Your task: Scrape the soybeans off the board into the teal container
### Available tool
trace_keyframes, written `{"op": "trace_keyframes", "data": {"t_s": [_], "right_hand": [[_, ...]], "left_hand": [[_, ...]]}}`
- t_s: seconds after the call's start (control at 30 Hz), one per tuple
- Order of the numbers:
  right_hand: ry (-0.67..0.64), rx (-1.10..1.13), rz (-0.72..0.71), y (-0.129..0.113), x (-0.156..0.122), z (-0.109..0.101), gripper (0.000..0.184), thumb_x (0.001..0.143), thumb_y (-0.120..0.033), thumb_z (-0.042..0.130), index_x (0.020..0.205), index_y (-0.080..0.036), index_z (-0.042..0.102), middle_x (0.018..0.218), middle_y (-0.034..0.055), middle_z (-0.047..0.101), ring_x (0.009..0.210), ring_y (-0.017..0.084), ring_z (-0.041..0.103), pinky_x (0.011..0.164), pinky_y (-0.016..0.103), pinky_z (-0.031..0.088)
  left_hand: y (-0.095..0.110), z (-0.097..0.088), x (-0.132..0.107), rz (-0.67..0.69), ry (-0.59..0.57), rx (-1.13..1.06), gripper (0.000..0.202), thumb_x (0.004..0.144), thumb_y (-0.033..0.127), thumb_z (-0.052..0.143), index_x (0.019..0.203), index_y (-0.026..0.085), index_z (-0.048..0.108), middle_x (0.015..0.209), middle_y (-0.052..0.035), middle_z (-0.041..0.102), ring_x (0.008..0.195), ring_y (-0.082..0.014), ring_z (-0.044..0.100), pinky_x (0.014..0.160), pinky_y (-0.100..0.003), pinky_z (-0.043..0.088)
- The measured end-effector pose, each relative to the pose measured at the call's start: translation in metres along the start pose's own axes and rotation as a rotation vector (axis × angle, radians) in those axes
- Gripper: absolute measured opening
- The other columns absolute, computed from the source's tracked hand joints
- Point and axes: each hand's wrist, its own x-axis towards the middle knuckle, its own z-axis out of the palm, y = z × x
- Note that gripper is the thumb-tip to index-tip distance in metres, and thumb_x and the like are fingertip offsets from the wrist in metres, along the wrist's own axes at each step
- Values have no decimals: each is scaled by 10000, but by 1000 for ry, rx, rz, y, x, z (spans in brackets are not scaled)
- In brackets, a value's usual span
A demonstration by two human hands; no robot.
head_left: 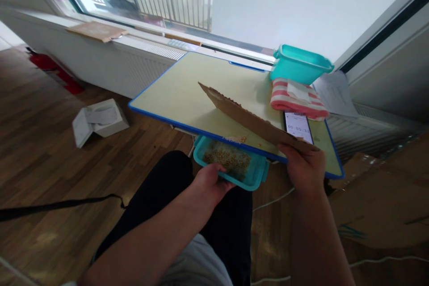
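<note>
My left hand [212, 181] grips the near rim of a turquoise plastic bin [256, 174], held just below the table's front edge. Inside it lie many small yellow-brown grains or kernels [228, 158] and some whitish bits. My right hand [306, 165] is closed on the right end of a brown cardboard piece [248, 116], which stands tilted on edge over the table [177, 82]. A small heap of crumbs [239, 139] sits at the blue table edge, between the cardboard and the bin.
A phone [298, 127] showing a timer lies beside a folded red-striped towel [296, 98]. Behind them stands another turquoise bin [300, 65]. An open white box [103, 118] and a fire extinguisher [55, 71] are on the floor at left. A large cardboard box [385, 196] stands at right.
</note>
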Motion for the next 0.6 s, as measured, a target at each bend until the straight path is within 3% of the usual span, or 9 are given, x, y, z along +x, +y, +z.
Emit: {"op": "trace_keyframes", "data": {"t_s": [0.33,0.6], "right_hand": [[1,41,-26,-12,-7,0,191,638,-153,661,786,-255,727,709,-60,695,663,171,634,666,286,494],[-25,113,-107,-22,-12,3,264,658,-98,636,816,-288,728,669,-67,689,562,134,616,562,243,482]], "left_hand": [[3,-1,3,-3,9,2,558,577,-71,381,1077,135,514,1035,-135,612,976,-307,601,722,-513,531],[3,-2,2,17,-20,-14,596,569,-79,376,1102,155,507,1038,-128,612,965,-304,605,718,-524,528]]}}
